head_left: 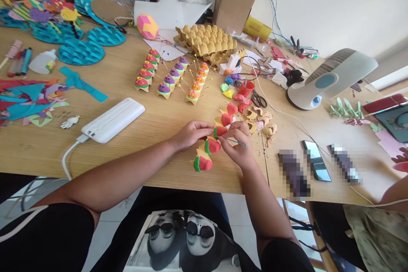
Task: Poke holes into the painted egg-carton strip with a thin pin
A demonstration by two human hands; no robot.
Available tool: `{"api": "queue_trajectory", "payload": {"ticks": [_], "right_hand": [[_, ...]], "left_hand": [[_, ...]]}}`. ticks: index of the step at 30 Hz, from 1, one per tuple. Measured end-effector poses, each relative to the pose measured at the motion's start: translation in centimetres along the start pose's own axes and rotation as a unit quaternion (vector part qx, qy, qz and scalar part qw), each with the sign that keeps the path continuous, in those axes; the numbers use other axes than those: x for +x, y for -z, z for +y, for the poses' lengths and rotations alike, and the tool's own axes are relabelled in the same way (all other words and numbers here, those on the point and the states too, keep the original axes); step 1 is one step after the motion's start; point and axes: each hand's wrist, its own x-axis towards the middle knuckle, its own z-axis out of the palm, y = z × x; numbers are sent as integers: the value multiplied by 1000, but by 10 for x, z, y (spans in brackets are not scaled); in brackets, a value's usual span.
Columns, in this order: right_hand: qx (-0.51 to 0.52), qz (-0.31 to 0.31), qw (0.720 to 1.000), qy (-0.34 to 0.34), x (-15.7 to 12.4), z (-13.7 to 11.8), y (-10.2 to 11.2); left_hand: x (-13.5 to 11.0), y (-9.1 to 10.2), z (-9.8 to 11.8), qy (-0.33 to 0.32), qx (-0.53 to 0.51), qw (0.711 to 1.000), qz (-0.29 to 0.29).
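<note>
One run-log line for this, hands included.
left hand: on carton strip | right hand: pinching blue stick, tip near green patch | far cups: red, no green visible

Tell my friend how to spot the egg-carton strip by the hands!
On the wooden table, near its front edge, find the left hand and the right hand holding a blue stick. The egg-carton strip is between them. Unlike the red row behind, it shows green only on its three nearest cups.

Free room beyond left hand; red cup obstructs beyond right hand
</note>
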Motion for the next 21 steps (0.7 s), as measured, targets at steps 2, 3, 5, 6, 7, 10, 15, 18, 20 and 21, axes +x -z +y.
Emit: {"api": "queue_trajectory", "payload": {"ticks": [2, 3, 5, 6, 7, 10, 15, 18, 20, 21], "right_hand": [[-9, 1, 1000, 0, 0, 0, -1], [-10, 2, 1000, 2, 0, 1, -1], [-10, 4, 1000, 10, 0, 1, -1], [-11, 5, 1000, 12, 0, 1, -2], [-14, 5, 1000, 12, -1, 1, -2], [-22, 3, 1000, 8, -1, 2, -2], [-27, -1, 1000, -9, 0, 1, -2], [-15, 3, 1000, -19, 0, 2, -2], [-3, 6, 1000, -26, 1, 2, -3], [1, 6, 999, -32, 1, 2, -3]], "left_hand": [[0, 0, 1, -2, 14, 1000, 3], [0, 0, 2, -3, 20, 1000, 3], [-1, 0, 3, -3, 33, 999, 1], [-1, 0, 3, -4, 40, 999, 0], [-1, 0, 4, -4, 47, 999, -1], [-1, -1, 5, -9, 68, 998, 0], [-1, -2, 6, -14, 90, 996, 4], [-2, -2, 8, -21, 94, 995, 0], [-2, -3, 9, -30, 102, 994, -2], [-2, -3, 10, -35, 110, 993, -2]]}}
